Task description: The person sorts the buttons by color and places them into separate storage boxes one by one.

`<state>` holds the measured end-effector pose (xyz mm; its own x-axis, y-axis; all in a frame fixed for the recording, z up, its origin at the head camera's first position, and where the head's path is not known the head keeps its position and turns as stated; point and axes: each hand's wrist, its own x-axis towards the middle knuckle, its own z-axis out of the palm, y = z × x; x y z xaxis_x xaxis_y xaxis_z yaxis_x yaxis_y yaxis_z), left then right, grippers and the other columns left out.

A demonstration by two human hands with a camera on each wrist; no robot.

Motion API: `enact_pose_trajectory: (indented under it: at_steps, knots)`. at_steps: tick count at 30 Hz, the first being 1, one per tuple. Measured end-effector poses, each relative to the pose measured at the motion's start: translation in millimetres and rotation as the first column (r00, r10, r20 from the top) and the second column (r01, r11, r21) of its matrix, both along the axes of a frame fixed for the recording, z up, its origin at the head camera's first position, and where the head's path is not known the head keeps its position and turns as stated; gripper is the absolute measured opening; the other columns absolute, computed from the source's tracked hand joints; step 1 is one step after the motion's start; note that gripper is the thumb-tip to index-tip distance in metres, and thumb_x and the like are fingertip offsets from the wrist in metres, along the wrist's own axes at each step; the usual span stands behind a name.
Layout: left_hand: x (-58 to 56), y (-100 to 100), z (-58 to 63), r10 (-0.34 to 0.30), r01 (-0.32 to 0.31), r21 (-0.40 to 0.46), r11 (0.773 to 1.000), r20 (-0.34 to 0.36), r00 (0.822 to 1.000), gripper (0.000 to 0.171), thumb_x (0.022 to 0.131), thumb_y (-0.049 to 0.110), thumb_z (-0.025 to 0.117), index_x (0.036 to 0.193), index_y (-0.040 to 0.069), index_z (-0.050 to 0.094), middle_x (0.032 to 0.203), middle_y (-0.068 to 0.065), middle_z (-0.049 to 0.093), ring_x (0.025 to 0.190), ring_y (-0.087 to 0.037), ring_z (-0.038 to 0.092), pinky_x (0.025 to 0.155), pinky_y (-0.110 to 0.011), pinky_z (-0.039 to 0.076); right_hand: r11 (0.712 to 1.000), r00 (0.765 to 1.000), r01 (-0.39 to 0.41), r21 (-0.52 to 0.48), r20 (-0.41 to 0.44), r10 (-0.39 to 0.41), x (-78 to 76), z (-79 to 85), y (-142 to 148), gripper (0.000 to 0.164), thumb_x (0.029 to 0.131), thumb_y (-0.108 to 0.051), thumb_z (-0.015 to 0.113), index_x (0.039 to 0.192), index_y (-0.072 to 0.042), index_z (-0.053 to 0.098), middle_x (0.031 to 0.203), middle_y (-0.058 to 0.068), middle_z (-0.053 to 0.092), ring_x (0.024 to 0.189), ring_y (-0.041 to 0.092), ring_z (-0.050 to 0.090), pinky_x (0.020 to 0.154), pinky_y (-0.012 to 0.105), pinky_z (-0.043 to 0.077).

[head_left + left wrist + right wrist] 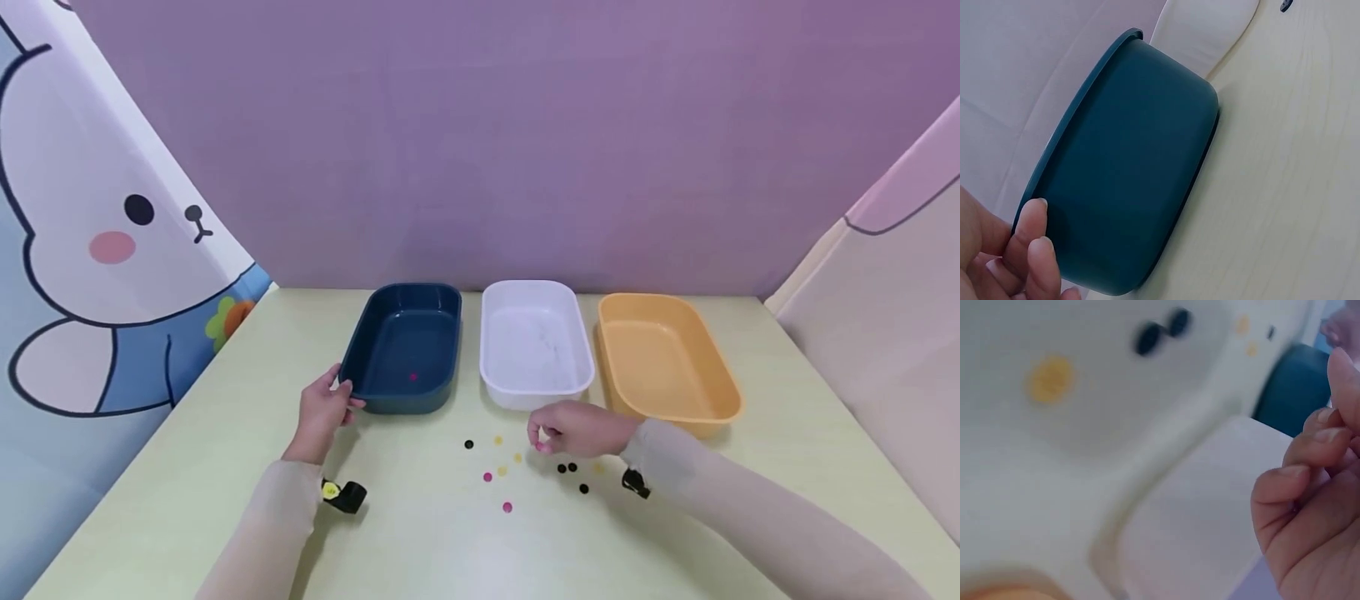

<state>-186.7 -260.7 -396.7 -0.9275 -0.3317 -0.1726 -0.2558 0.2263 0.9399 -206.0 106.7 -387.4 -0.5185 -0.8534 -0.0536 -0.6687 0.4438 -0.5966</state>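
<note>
My left hand (322, 412) grips the near left corner of the dark blue bin (405, 400), thumb and fingers at its rim. In the left wrist view the fingertips (1035, 215) lie against the bin's outer wall. One pink button (413, 377) lies inside it. My right hand (581, 427) is over the table before the white bin (536, 396), pinching a pink button (542, 447) between thumb and fingertips. That button is hidden in the right wrist view, where the fingers (1282, 484) are curled. Near this hand lie black buttons (572, 467) and a yellow button (597, 468).
An orange bin (671, 358) stands right of the white one. Scattered on the table (420, 533) are several more yellow, black and pink buttons, such as a pink button (507, 507) toward the front. A purple cloth wall (480, 150) rises behind the bins.
</note>
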Motion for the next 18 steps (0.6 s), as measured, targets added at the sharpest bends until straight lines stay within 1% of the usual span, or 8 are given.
enact_pose_trajectory:
  at_steps: [7,10,14,18]
  knots:
    - [2.6,-5,-0.7,-0.020,0.020,0.011,1.000,0.020,1.000,0.055,0.102,0.008,0.040,0.151,-0.001,0.016,0.060,0.008,0.062,0.043,-0.006,0.046,0.048,-0.019,0.042,0.999,0.999,0.041,-0.029,-0.009,-0.041,-11.6,20.7,-11,0.008,0.089,-0.001,0.065,0.087,-0.009,0.062,0.062,-0.009,0.035,0.060,0.004,0.036,0.064,0.024,0.038]
    - [3.4,-5,0.4,-0.018,0.017,0.022,1.000,0.023,1.000,0.055,0.102,0.009,0.040,0.152,0.001,0.017,0.059,0.009,0.062,0.043,-0.006,0.047,0.048,-0.019,0.042,0.998,0.999,0.048,-0.037,0.024,-0.047,-17.9,27.7,-15,0.008,0.089,0.000,0.064,0.087,-0.007,0.062,0.062,-0.009,0.035,0.060,0.005,0.036,0.064,0.023,0.037]
    - [4.5,-6,1.1,-0.020,0.019,0.031,0.999,0.022,1.000,0.056,0.102,0.010,0.042,0.152,0.003,0.019,0.058,0.010,0.062,0.042,-0.006,0.048,0.049,-0.020,0.043,0.998,0.997,0.032,-0.060,0.067,-0.028,-28.5,33.0,-20,0.008,0.089,0.002,0.064,0.088,-0.005,0.061,0.064,-0.008,0.035,0.062,0.006,0.037,0.066,0.023,0.037]
    - [4.3,-7,1.6,-0.047,0.046,0.031,0.998,0.040,0.998,0.060,0.101,0.015,0.048,0.153,0.006,0.019,0.061,0.010,0.063,0.043,-0.005,0.049,0.050,-0.020,0.044,0.998,0.998,0.037,-0.055,0.056,-0.034,-38.5,36.6,-27,0.009,0.089,0.001,0.064,0.088,-0.007,0.061,0.064,-0.007,0.037,0.063,0.008,0.039,0.068,0.024,0.038]
